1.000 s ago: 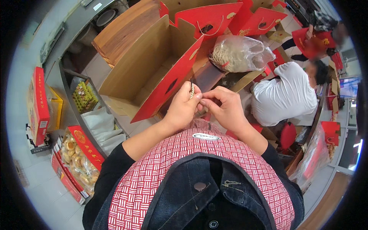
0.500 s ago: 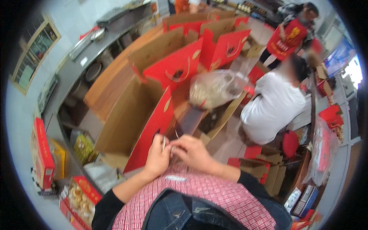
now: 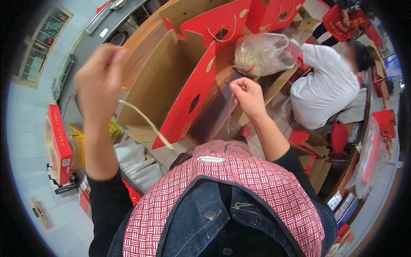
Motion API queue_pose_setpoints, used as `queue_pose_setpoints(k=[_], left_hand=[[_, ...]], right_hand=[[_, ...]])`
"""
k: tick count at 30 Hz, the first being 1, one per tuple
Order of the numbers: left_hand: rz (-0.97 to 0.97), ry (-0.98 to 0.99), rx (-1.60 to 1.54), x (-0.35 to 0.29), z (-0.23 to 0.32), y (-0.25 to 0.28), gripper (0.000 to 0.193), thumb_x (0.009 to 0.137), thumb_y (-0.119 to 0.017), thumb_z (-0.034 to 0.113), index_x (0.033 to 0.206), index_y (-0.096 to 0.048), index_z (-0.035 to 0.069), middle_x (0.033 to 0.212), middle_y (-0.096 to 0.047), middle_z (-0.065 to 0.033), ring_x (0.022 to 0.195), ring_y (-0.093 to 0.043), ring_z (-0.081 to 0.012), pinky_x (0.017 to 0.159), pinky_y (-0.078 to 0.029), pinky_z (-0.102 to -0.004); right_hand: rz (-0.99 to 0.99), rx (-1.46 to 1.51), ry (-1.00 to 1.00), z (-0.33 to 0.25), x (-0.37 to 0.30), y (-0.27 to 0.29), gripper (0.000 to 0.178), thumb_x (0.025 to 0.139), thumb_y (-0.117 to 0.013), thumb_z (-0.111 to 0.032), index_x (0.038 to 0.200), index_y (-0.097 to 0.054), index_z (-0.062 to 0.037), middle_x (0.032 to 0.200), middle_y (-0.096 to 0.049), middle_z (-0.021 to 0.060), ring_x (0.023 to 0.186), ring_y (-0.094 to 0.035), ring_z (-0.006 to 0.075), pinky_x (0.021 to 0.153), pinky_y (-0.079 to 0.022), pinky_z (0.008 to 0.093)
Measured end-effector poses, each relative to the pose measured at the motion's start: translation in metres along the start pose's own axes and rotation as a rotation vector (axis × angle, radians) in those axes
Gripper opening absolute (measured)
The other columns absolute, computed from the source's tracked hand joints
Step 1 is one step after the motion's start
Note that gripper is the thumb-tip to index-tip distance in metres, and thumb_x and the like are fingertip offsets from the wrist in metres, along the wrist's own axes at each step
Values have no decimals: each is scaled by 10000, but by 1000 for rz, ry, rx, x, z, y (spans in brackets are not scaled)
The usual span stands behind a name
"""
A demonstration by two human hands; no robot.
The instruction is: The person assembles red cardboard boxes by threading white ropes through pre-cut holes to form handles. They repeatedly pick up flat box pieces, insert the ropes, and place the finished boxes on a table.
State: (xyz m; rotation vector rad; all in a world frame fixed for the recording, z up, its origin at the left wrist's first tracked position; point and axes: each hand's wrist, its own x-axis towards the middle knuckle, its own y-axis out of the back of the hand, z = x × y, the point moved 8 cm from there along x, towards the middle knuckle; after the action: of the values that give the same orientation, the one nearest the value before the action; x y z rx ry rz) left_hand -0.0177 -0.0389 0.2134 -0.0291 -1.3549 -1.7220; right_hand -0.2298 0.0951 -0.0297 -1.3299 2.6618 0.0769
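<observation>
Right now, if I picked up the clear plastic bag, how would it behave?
The clear plastic bag would probably flop, since its film looks thin and crumpled. Its shiny surface may feel slippery. The pale cords inside suggest it's fairly light for its bulk.

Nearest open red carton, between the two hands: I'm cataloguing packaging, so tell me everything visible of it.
The carton is large, its top open, its interior bare brown and cardboard-like. The visible outer side is red, with a dark diamond-shaped patch and a gold oval; no handle shows there. It stands upright between the left hand and the right hand. A pale twisted cord crosses in front of it; contact is unclear.
</observation>
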Motion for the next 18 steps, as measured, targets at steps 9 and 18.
queue_pose_setpoints(k=[9, 18], left_hand=[[-753, 867, -717, -68, -126, -244, 236, 855, -551, 217, 876, -626, -5, 742, -640, -70, 573, -574, -124, 503, -454, -265], [-791, 888, -773, -73, -107, -261, 225, 769, -663, 157, 898, -620, -23, 789, -643, -87, 638, -599, -132, 579, -493, -275]], right_hand=[[186, 117, 138, 74, 42, -71, 110, 784, -618, -107, 762, -605, 0, 613, -584, 25, 551, -517, 74, 524, -430, 240], [250, -13, 225, 69, 45, -71, 107, 753, -618, -118, 733, -594, -16, 611, -606, 101, 566, -598, 170, 552, -465, 302]])
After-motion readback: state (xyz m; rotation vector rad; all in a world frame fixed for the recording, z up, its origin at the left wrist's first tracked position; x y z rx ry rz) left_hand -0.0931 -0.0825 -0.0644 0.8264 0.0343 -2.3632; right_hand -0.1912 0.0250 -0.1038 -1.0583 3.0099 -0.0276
